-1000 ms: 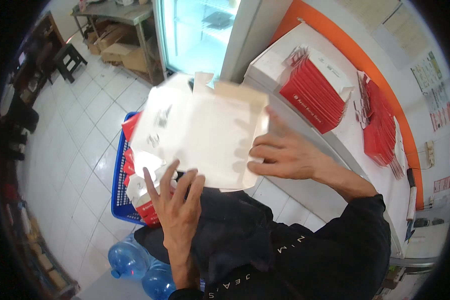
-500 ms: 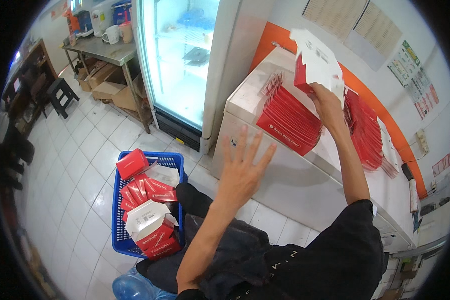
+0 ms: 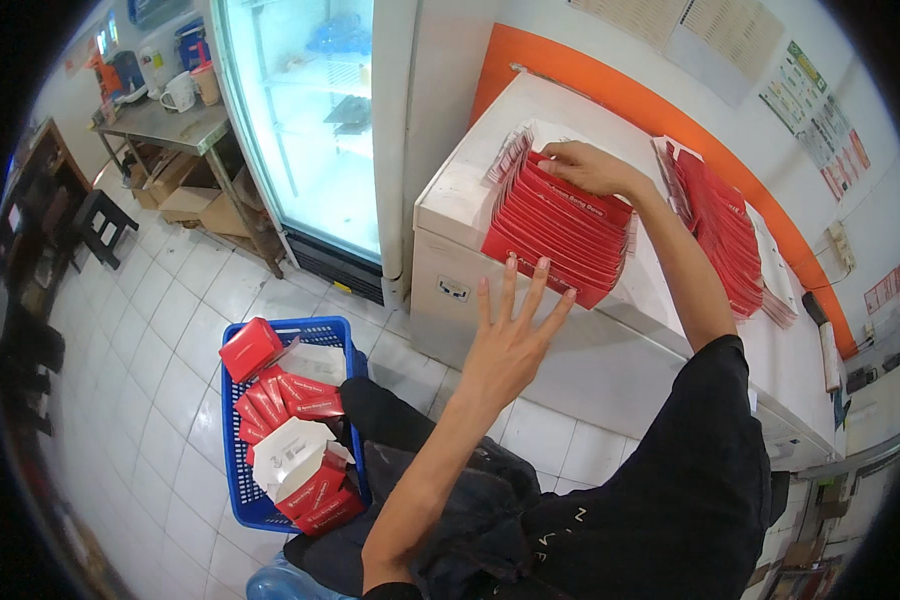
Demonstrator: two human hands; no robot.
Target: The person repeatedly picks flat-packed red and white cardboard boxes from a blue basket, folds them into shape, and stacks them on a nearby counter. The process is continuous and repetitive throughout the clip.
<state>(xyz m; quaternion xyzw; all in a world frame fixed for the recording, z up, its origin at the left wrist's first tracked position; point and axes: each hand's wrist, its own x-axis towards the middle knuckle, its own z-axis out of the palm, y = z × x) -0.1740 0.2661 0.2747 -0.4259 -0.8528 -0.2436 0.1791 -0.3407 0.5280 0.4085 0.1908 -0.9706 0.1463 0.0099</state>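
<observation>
A row of red folded food cartons [image 3: 555, 235] leans on top of a white chest. At the far end of that row, my right hand [image 3: 592, 168] has its fingers bent over the top edge of a red carton, gripping it; the fingertips are partly hidden. My left hand [image 3: 513, 345] is open, its fingers spread, with the fingertips at the near lower edge of the row. Whether they touch the cartons I cannot tell. Another row of red cartons [image 3: 722, 240] lies farther right on the chest.
A blue basket [image 3: 232, 470] with several red-and-white cartons stands on the tiled floor at my left. A lit glass-door fridge [image 3: 320, 130] is beyond it. The white chest [image 3: 570, 375] stands before me. A metal table [image 3: 175, 128] is at the far left; a blue bottle [image 3: 290, 582] lies near my leg.
My right hand has come down and left, bringing the white-and-red carton from the air to the row. My left hand stays spread near the row's front. The view has shifted slightly right.
</observation>
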